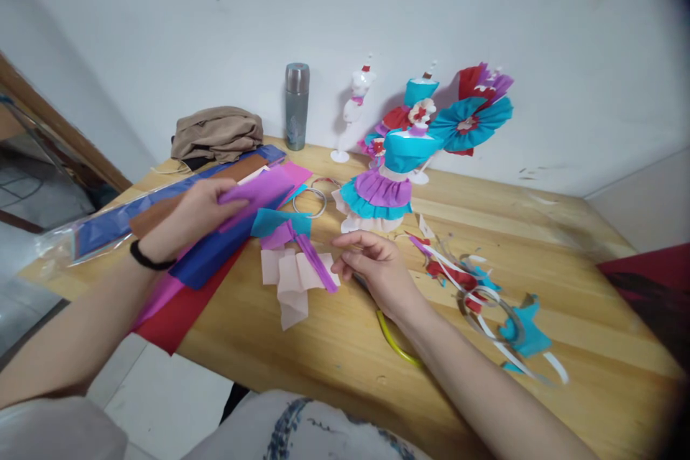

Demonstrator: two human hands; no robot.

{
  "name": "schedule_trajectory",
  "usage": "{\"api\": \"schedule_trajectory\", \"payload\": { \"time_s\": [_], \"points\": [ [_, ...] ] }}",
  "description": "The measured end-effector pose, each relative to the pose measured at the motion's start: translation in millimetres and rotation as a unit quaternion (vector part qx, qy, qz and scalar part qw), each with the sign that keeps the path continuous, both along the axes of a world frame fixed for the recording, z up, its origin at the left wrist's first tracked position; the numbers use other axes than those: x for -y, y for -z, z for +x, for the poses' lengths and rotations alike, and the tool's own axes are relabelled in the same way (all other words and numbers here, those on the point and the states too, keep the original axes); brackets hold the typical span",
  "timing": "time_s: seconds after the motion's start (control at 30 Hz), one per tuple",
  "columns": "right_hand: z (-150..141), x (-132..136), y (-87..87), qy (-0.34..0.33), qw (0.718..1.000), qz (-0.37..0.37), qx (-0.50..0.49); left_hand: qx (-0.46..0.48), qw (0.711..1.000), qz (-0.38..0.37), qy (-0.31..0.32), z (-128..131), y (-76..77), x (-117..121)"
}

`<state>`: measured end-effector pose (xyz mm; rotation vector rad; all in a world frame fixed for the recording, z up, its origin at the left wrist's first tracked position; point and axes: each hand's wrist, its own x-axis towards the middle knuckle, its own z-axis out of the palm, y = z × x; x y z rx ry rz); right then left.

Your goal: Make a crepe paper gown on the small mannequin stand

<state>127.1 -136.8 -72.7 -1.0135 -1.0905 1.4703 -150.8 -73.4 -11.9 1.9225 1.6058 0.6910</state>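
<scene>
My left hand (199, 212) pinches the edge of a purple crepe paper sheet (259, 188), above a stack with blue paper (208, 259) and red paper (186, 316). My right hand (377, 269) hovers over the table, its fingers loosely bent and apart, with nothing seen in them. Partly hidden beneath it lies a tool with a yellow handle (396, 341), probably scissors. Between my hands lie pale pink paper pieces (294, 291), a folded purple strip (318, 266) and a teal piece (283, 223). Beyond stands a small dress form (412, 151) in a teal top and tiered paper skirt.
Tape rolls (309, 203) lie mid-table. At right are a larger tape ring (490, 313) and teal scraps (528, 330). More dress forms, one bare white (356, 97), stand by the wall with a flask (297, 104). Brown cloth (218, 133) sits back left.
</scene>
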Motion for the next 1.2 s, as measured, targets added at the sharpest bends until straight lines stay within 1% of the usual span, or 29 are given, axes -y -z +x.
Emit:
{"api": "schedule_trajectory", "payload": {
  "time_s": [0.03,0.07,0.1,0.13,0.17,0.2,0.27,0.33,0.4,0.47,0.53,0.6,0.67,0.73,0.8,0.87,0.9,0.93,1.0,1.07,1.1,1.17,1.2],
  "points": [
    [-0.2,0.1,-0.5,0.001,1.0,-0.001,0.005,-0.028,0.998,0.039,-0.044,-10.3,-0.6,-10.4],
    [-0.5,0.5,-1.1,0.001,1.0,-0.003,0.009,-0.028,0.997,0.036,-0.069,-19.2,0.8,-19.7],
    [-1.0,0.9,-1.8,0.0,1.0,-0.006,0.015,-0.012,0.996,-0.007,-0.084,-26.6,4.1,-27.5],
    [-1.4,1.3,-2.4,-0.001,1.0,-0.008,0.02,0.009,0.994,-0.074,-0.084,-32.3,9.0,-33.7],
    [-1.9,1.6,-2.8,-0.001,1.0,-0.011,0.026,0.006,0.992,-0.102,-0.078,-36.5,15.0,-38.4],
    [-2.4,1.7,-2.9,-0.001,0.999,-0.014,0.03,-0.001,0.99,-0.119,-0.076,-39.4,21.9,-41.9],
    [-3.1,1.5,-2.3,0.0,0.999,-0.018,0.036,-0.031,0.987,-0.123,-0.094,-43.2,36.0,-47.1],
    [-3.6,0.8,-0.7,0.0,0.999,-0.017,0.041,-0.087,0.984,-0.108,-0.115,-45.8,47.3,-51.1],
    [-3.6,0.4,0.8,-0.002,0.999,-0.01,0.044,-0.205,0.97,-0.06,-0.113,-47.3,53.4,-53.2],
    [-3.2,0.3,1.4,-0.004,0.999,-0.005,0.049,-0.327,0.939,-0.011,-0.106,-46.5,54.4,-51.7],
    [-2.0,0.3,1.1,-0.004,0.998,-0.002,0.056,-0.396,0.912,0.028,-0.099,-43.1,52.8,-46.8],
    [-0.2,-0.2,0.9,-0.001,0.998,0.003,0.063,-0.424,0.899,0.072,-0.079,-38.9,52.5,-41.8],
    [1.5,-1.4,2.5,-0.001,0.997,0.012,0.075,-0.433,0.894,0.101,-0.05,-36.7,56.1,-40.5],
    [2.3,-2.7,7.0,-0.007,0.995,0.028,0.096,-0.432,0.896,0.096,-0.022,-38.0,63.5,-44.6],
    [1.6,-3.1,13.2,-0.026,0.988,0.066,0.137,-0.417,0.906,0.072,0.006,-42.5,71.2,-52.4],
    [-0.3,-2.0,18.9,-0.057,0.967,0.135,0.211,-0.398,0.916,0.049,0.031,-47.3,75.1,-59.7],
    [-1.4,-1.0,20.8,-0.075,0.947,0.178,0.255,-0.394,0.918,0.041,0.036,-48.7,74.8,-61.6],
    [-2.3,0.2,22.0,-0.093,0.924,0.221,0.299,-0.396,0.917,0.041,0.036,-49.0,72.9,-61.8],
    [-3.4,2.7,22.0,-0.13,0.871,0.295,0.37,-0.415,0.907,0.065,0.022,-44.7,65.5,-56.3],
    [-3.3,4.6,20.4,-0.168,0.824,0.344,0.418,-0.43,0.894,0.123,-0.001,-34.2,56.0,-43.2],
    [-2.9,5.2,19.6,-0.187,0.804,0.358,0.437,-0.423,0.893,0.152,-0.013,-27.1,51.8,-34.6],
    [-2.0,5.7,19.3,-0.218,0.774,0.369,0.466,-0.395,0.904,0.165,0.003,-10.7,46.1,-15.1],
    [-1.7,5.7,19.9,-0.227,0.764,0.37,0.477,-0.372,0.917,0.145,0.021,-2.4,45.1,-5.4]
  ]
}}
